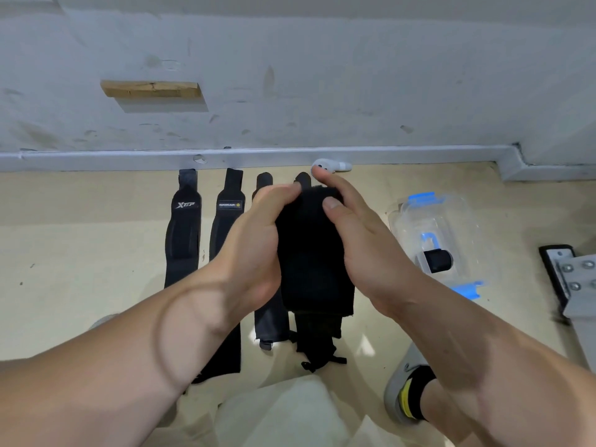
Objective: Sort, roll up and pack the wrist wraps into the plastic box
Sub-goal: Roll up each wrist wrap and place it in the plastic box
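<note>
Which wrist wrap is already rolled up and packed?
The black roll inside the clear plastic box at right; it alone is coiled up and boxed.

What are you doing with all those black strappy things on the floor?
A person is sorting wrist wraps to pack them away. Both hands hold one black wrap up above the floor: the left hand grips its left edge and the right hand pinches its right edge. The other wraps lie flat in a row by the wall. To the right, the clear plastic box holds one rolled wrap.
</note>
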